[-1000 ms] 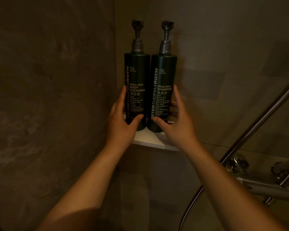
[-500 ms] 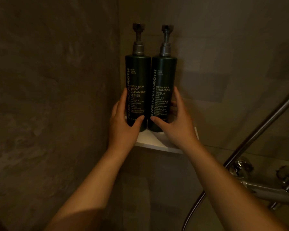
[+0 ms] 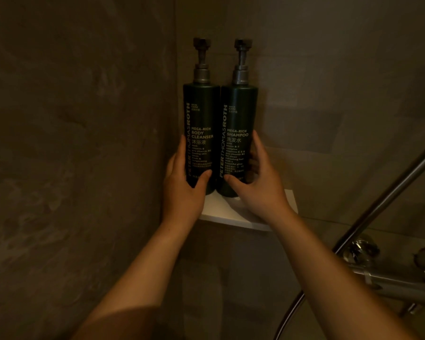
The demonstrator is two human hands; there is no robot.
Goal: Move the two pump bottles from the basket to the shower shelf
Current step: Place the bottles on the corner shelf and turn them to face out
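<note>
Two tall dark green pump bottles stand upright and side by side on a small white corner shelf (image 3: 233, 218) in the shower. The body cleanser bottle (image 3: 201, 111) is on the left, the shampoo bottle (image 3: 239, 114) on the right, and their sides touch. My left hand (image 3: 183, 190) wraps the lower part of the body cleanser bottle, thumb across its front. My right hand (image 3: 259, 185) holds the lower part of the shampoo bottle the same way. The basket is not in view.
Dark stone walls meet in the corner behind the bottles. A metal shower hose (image 3: 388, 195) runs diagonally at the right, above a chrome mixer tap (image 3: 378, 271) at the lower right.
Both hands stay on the bottles in the same grip. The view has shifted slightly, so the bottles and shelf sit a little lower in the picture.
</note>
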